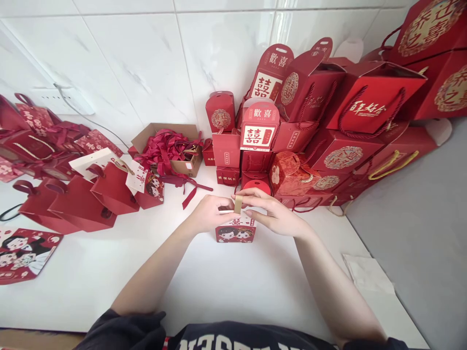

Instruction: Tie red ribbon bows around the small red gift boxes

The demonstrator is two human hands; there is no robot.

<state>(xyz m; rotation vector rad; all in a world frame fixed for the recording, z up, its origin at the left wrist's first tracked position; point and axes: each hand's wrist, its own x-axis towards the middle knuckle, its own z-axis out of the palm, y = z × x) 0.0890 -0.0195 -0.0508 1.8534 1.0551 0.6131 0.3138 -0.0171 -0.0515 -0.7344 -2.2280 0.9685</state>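
Observation:
A small red-and-white candy gift box (235, 235) with two cartoon faces on its front stands on the table before me. Above its top curves a gold strap (238, 204), looped between my fingertips. My left hand (209, 214) pinches the strap's left side, with a white edge of the box top showing under its fingers. From the right, my right hand (279, 216) has its fingertips on the top of the strap, thumb just below. The fingers partly hide the box's top, so how the strap joins it cannot be made out.
Stacked red gift boxes (345, 155) rise behind and to the right. A red ribbon roll (257, 186) sits just behind my hands. A cardboard box (148, 132) of dark red ribbons stands back left, near several red bags (78, 204). A grey wall (412, 204) borders the right side.

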